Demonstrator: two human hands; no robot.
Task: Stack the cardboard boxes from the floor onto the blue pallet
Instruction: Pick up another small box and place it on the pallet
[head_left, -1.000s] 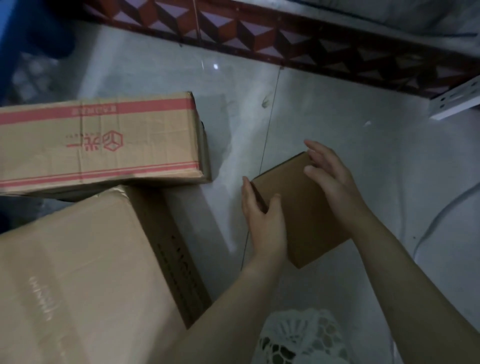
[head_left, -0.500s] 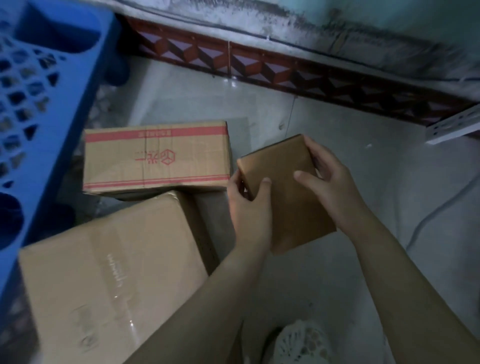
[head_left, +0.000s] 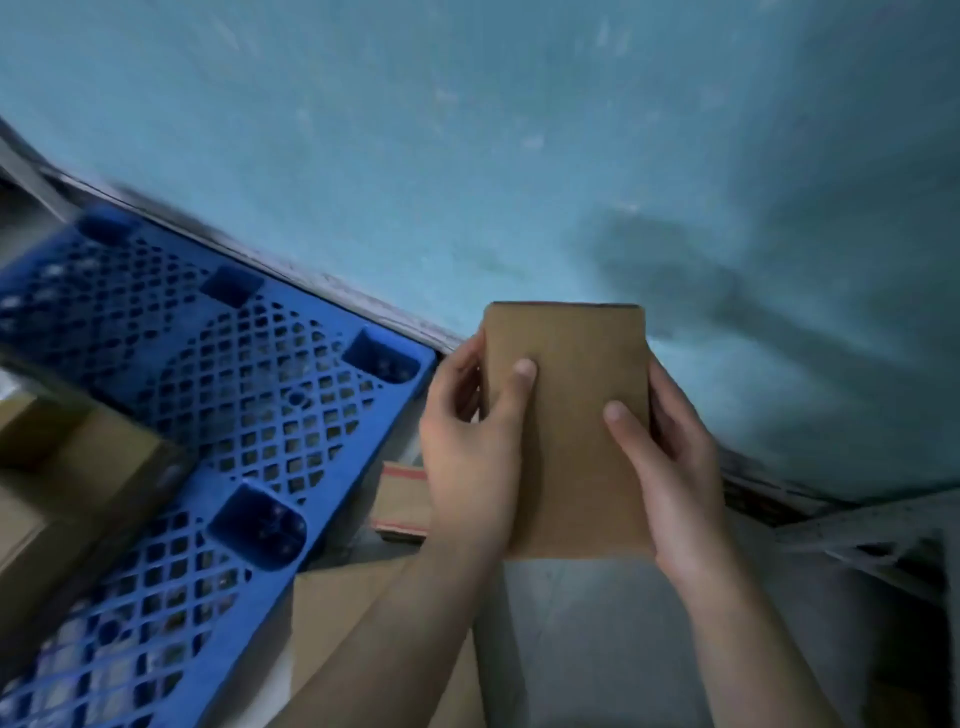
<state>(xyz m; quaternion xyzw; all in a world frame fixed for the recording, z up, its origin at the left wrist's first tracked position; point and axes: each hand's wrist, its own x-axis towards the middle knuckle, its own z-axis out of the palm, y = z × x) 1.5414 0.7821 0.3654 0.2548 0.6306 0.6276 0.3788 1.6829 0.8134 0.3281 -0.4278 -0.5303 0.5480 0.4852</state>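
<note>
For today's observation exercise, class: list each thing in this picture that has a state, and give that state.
small cardboard box: closed, held up off the floor
left hand: gripping the box's left side
right hand: gripping its right side
blue pallet: mostly bare here
red-striped box: not held, beside the pallet

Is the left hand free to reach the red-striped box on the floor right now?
Probably not: the left hand and right hand both grip the small brown box, which they hold above the red-striped box.

Four cardboard boxes: held (head_left: 569, 431), red-striped (head_left: 402, 501), floor (head_left: 353, 623), pallet-top (head_left: 78, 467); one blue pallet (head_left: 234, 374); two hands.
</note>
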